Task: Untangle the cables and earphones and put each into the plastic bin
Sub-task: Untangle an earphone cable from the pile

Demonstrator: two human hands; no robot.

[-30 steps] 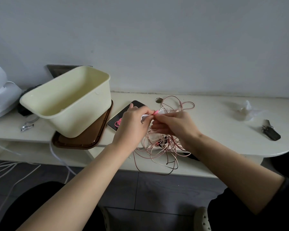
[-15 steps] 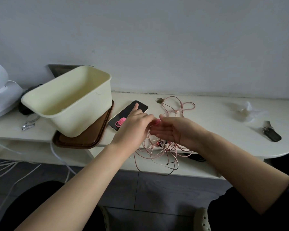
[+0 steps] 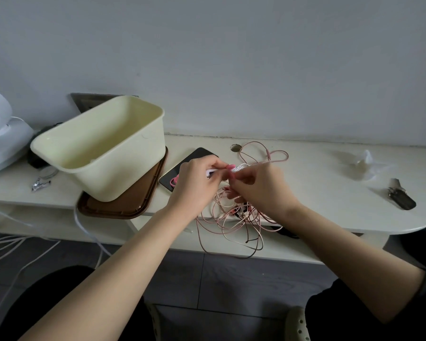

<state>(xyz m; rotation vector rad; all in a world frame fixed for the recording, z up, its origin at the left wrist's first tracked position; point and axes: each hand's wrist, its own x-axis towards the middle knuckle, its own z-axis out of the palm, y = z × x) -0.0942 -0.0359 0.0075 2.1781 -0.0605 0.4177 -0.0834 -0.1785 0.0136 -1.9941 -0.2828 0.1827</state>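
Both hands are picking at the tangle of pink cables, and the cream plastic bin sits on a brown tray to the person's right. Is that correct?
Not quite. The head view shows the cream plastic bin on the brown tray to the person's left, not right. Both the left hand and right hand do pinch at the tangle of pink cables.
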